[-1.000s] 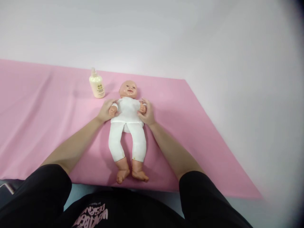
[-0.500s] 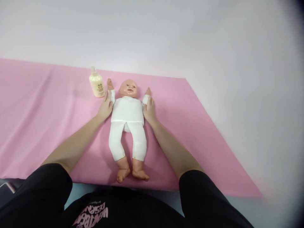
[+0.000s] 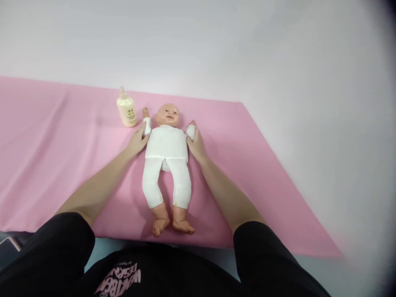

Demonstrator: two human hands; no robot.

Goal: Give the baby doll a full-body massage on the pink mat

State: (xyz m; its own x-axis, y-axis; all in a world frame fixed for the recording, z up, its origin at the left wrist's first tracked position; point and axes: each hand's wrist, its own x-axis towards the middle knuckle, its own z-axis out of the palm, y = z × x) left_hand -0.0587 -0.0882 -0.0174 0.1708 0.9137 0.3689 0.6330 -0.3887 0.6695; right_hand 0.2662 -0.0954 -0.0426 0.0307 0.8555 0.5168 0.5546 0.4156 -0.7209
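On the pink cloth (image 3: 62,156), both hands grip the doll's (image 3: 167,144) raised arms.

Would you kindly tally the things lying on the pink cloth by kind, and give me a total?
Doll: 1, on its back, left hand and right hand holding its arms
Lotion bottle: 1, upright near the doll's head
Total on the pink cloth: 2

Pink lettering shows on the person's black shirt (image 3: 123,280) at the bottom edge of the view, upside down to the camera; it seems to end in "DESIGN", the rest too unclear to read. The cream bottle (image 3: 126,109) near the far edge of the pink cloth (image 3: 46,156) carries a small dark emblem with lines of print beneath, too small to read.
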